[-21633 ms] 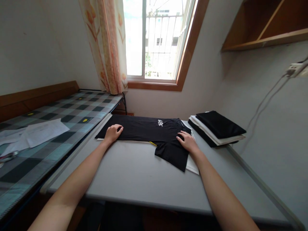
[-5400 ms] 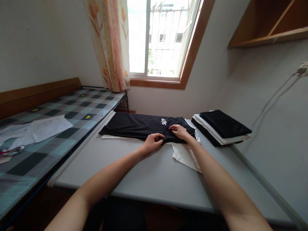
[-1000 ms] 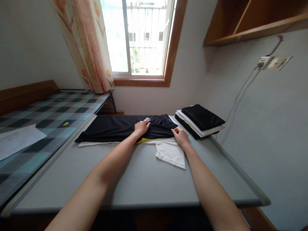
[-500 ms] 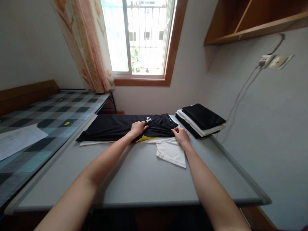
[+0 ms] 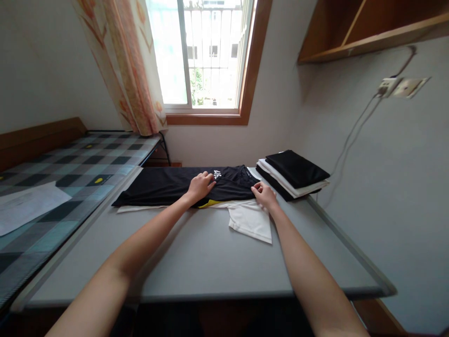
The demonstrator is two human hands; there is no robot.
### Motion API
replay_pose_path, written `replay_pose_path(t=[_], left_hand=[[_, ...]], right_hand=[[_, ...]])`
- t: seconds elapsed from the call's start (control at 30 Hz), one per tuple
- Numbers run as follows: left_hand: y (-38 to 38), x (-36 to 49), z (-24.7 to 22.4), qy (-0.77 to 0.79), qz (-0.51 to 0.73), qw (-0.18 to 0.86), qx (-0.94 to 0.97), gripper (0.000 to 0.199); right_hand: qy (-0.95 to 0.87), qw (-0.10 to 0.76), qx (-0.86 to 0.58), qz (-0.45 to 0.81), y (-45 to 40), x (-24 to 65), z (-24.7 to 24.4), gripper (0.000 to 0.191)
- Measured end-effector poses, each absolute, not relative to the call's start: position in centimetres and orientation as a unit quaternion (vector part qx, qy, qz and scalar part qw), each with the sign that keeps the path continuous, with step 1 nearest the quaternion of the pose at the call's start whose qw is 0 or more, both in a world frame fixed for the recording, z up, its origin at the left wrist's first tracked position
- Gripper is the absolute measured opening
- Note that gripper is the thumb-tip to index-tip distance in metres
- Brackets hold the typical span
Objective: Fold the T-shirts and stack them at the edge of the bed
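A black T-shirt (image 5: 164,183) with white lettering lies lengthwise across the table, its neckline toward the right. My left hand (image 5: 200,188) rests on the middle of it beside the lettering, thumb apart from the fingers. At the shoulder edge by the neckline, my right hand (image 5: 264,194) pinches the black fabric between thumb and fingertips. A white T-shirt (image 5: 250,222) lies beneath the black one; its sleeve sticks out toward me. Between the two, a small yellow piece of cloth (image 5: 209,203) shows under the black edge.
A stack of folded black and white clothes (image 5: 296,171) sits at the table's back right corner. The grey table (image 5: 210,262) adjoins a bed with a checked cover (image 5: 70,164) on the left, where a paper sheet (image 5: 31,206) lies. Wooden shelves (image 5: 379,37) hang at the right.
The raised fold of black fabric between my hands now lies flatter, showing more of the lettering. My left hand has shifted slightly left, my right hand slightly right.
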State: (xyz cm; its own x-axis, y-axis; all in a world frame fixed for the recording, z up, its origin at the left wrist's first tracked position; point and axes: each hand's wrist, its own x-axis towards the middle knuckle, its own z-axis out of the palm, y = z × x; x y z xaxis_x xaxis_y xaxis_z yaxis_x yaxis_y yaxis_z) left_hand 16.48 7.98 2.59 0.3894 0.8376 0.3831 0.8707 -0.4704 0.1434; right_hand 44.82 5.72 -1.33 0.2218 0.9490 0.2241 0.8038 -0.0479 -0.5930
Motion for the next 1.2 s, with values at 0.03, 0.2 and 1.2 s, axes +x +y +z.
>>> replay_pose_path(t=[0.03,0.2,1.2], left_hand=[[7.4,16.5,2.7,-0.464,-0.219,0.036,-0.857,0.023],[4.2,16.3,1.8,-0.287,-0.175,0.032,-0.941,0.022],[2.1,14.6,-0.7,-0.360,-0.258,0.145,-0.885,0.027]], right_hand=[[-0.625,0.321,-0.699,0.129,5.7,45.0,-1.2,0.020],[-0.676,0.344,-0.632,0.155,5.4,45.6,-0.9,0.016],[-0.688,0.327,-0.636,0.120,5.3,48.3,-1.4,0.021]])
